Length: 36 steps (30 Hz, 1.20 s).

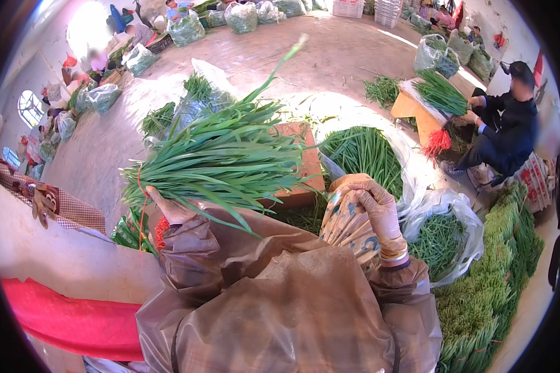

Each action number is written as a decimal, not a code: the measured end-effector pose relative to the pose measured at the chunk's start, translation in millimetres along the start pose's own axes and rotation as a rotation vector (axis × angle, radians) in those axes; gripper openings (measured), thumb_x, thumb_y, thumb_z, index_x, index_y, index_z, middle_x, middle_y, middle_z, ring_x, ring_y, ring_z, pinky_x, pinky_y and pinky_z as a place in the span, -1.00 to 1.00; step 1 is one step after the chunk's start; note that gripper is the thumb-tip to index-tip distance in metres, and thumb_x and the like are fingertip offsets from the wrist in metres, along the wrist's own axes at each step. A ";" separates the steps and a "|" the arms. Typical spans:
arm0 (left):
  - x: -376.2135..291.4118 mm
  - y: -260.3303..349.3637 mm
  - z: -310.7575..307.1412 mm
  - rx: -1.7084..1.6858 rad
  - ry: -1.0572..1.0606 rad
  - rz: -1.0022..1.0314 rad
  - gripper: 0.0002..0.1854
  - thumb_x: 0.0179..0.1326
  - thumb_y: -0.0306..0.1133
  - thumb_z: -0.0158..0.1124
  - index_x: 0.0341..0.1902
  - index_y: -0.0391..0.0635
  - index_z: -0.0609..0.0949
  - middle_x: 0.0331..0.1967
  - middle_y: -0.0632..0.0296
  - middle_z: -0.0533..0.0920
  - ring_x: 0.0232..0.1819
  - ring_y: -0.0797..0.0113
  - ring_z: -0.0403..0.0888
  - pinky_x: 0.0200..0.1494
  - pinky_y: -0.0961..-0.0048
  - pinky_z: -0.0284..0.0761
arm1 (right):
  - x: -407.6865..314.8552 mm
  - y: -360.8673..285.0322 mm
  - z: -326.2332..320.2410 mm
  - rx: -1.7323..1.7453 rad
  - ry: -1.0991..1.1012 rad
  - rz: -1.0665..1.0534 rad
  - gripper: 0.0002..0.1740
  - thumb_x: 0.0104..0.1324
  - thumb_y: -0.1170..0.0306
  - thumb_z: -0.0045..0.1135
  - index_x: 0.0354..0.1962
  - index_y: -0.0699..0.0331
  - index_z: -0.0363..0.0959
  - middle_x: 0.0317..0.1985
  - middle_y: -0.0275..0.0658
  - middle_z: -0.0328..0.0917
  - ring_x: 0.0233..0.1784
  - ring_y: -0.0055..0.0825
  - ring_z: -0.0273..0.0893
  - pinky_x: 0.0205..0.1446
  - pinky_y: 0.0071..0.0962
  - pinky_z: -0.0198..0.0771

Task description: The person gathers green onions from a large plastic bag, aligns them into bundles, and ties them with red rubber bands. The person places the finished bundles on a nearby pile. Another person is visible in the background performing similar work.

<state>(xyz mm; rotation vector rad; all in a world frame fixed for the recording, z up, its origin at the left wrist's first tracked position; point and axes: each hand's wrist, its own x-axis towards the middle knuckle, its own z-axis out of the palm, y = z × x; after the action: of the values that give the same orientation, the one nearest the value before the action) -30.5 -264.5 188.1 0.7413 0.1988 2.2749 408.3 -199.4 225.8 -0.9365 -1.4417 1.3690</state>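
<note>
A large bundle of green Chinese chives [224, 158] lies across my left hand [175, 207], which grips it near the cut ends. Red string [139, 177] loops around that end of the bundle, and a strand hangs down below. The leaves fan out to the right over a brown wooden board [303, 163], with one long stalk pointing up and away. My right hand [375, 210], in a thin glove, is raised beside the patterned cloth [343, 214] over my knee. Its fingers are curled together; I can make out nothing held between them.
An open plastic bag of chives [364, 149] stands beyond my right hand, and another bag of greens [441, 238] sits nearer. Stacked chive bundles [476, 284] line the right side. A co-worker [508, 121] handles chives at an orange stand [410, 112]. Red cloth [70, 317] lies at left.
</note>
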 end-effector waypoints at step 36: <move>-20.1 -55.9 79.5 0.377 0.300 0.044 -0.47 0.08 -0.63 0.32 0.18 -0.22 0.48 -0.01 0.06 0.61 -0.06 0.15 0.64 0.06 0.18 0.62 | -14.2 -101.0 40.8 -0.982 -0.467 -0.458 -0.83 0.24 0.33 0.22 -0.20 0.09 0.60 -0.42 -0.13 0.62 -0.33 -0.19 0.63 -0.28 -0.32 0.52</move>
<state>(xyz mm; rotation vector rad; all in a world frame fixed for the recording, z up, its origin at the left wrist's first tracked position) 59.2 -243.3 225.2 0.5875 0.7752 2.4120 379.8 -234.9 325.7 -0.7786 -2.5933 0.4940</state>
